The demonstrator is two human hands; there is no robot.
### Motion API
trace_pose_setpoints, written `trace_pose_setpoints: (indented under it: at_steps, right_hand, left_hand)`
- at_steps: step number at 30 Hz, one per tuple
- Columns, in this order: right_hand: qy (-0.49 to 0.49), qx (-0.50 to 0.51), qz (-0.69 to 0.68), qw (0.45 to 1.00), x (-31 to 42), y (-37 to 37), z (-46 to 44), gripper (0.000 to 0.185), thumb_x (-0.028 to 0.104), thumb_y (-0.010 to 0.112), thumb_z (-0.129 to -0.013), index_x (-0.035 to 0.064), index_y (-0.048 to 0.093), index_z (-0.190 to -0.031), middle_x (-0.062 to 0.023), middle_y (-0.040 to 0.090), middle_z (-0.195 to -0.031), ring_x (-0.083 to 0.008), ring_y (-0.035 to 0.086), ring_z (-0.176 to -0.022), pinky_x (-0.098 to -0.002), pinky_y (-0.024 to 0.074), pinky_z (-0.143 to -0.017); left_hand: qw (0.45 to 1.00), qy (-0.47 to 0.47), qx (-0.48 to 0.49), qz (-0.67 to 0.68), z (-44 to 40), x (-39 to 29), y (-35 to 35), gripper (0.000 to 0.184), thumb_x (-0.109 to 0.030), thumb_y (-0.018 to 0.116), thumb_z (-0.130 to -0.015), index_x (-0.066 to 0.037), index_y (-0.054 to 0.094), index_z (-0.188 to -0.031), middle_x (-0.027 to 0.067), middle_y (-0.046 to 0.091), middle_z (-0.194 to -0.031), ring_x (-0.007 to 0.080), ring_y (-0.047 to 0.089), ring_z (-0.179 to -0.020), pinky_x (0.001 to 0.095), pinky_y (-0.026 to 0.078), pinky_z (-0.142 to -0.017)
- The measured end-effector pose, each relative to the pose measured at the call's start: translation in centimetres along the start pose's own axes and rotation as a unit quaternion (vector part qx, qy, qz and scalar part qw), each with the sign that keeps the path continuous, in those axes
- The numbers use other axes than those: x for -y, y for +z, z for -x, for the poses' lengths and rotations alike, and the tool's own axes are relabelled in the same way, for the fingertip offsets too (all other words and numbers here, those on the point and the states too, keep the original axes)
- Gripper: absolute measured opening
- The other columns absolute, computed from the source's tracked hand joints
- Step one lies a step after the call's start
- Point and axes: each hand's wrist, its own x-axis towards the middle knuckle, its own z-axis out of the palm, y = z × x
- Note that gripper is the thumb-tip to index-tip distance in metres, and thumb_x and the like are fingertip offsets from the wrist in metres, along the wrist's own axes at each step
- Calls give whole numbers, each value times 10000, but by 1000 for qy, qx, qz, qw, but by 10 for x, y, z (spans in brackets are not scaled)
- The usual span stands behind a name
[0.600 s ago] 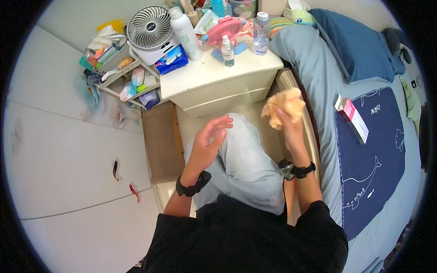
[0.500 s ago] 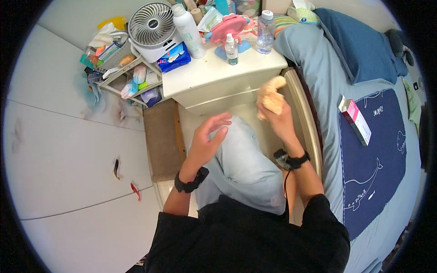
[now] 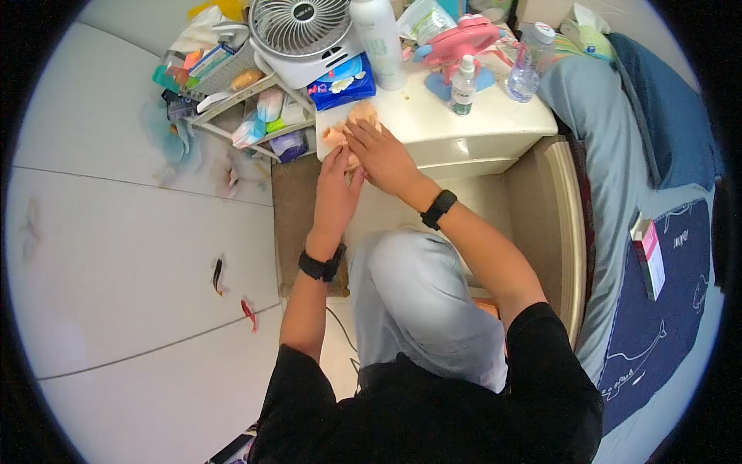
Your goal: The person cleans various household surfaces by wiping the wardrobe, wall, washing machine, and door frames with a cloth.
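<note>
A crumpled, peach-coloured cloth (image 3: 362, 113) lies at the left front corner of the white cabinet top (image 3: 425, 116), just in front of a blue packet (image 3: 342, 83). My right hand (image 3: 385, 161) presses on the cloth from the right with its fingers close together. At the cloth's lower left side, my left hand (image 3: 337, 189) touches it with fingertips against the edge. The two hands nearly meet over it, and part of the cloth is hidden under the fingers.
A fan (image 3: 301, 27), a spray can (image 3: 379, 46), a small spray bottle (image 3: 464, 87), a pink stand (image 3: 464, 42) and a water bottle (image 3: 529, 66) stand on the cabinet. A cart (image 3: 255, 108) is left; a bed with a pink-and-white box (image 3: 649, 259) is right.
Both hands and the view have shifted; my right hand has carried the cloth left and forward from above the lap to the cabinet corner. My left hand has moved forward to meet it.
</note>
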Motion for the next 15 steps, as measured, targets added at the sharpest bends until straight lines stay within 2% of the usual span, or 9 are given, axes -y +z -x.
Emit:
trace_pose_setpoints:
  at_steps: [2, 5, 6, 8, 11, 15]
  right_hand:
    - [3, 10, 20, 1000, -2, 9, -3, 583, 136, 662, -734, 8, 505, -1281, -155, 433, -1410, -311, 387, -1327, -450, 317, -1092]
    - [38, 17, 75, 996, -17, 5, 12, 647, 112, 668, -718, 7, 459, -1322, -174, 406, -1431, -329, 372, -1340, -469, 329, -1081]
    - [57, 13, 98, 993, -23, -3, 22, 651, 106, 670, -718, 0, 453, -1322, -181, 402, -1433, -333, 368, -1342, -471, 328, -1080]
    - [81, 20, 111, 990, -31, -29, 37, 666, 87, 674, -715, -22, 435, -1327, -196, 389, -1438, -342, 350, -1352, -472, 321, -1083]
    - [95, 38, 117, 988, -45, -56, 51, 689, 76, 692, -692, -22, 431, -1323, -179, 381, -1442, -335, 330, -1365, -463, 301, -1098]
    - [106, 56, 143, 982, -38, -58, 48, 723, 73, 708, -670, -30, 421, -1325, -177, 374, -1442, -341, 324, -1366, -464, 290, -1104]
  left_hand:
    - [1000, -23, -13, 0, -9, -4, 2, 448, -89, 605, -859, 24, 509, -1282, 200, 516, -1287, 354, 544, -1124, 386, 458, -943]
    - [998, 36, 1, -43, -19, -7, 24, 421, -51, 593, -834, 30, 532, -1243, 198, 529, -1277, 365, 559, -1096, 400, 476, -919]
    - [999, 45, 24, -17, -24, -13, 31, 421, -26, 598, -805, 27, 540, -1219, 187, 533, -1281, 369, 567, -1077, 412, 481, -907]
    - [996, 45, 43, 57, -32, -29, 43, 398, -77, 645, -804, 10, 577, -1187, 205, 546, -1273, 384, 551, -1115, 410, 459, -955]
    - [993, 60, 66, 78, -41, -54, 54, 422, -94, 661, -798, 7, 570, -1198, 190, 547, -1273, 382, 561, -1094, 411, 471, -931]
    - [992, 62, 66, 82, -40, -49, 55, 442, -101, 663, -803, 1, 555, -1219, 183, 540, -1275, 374, 572, -1071, 411, 488, -896]
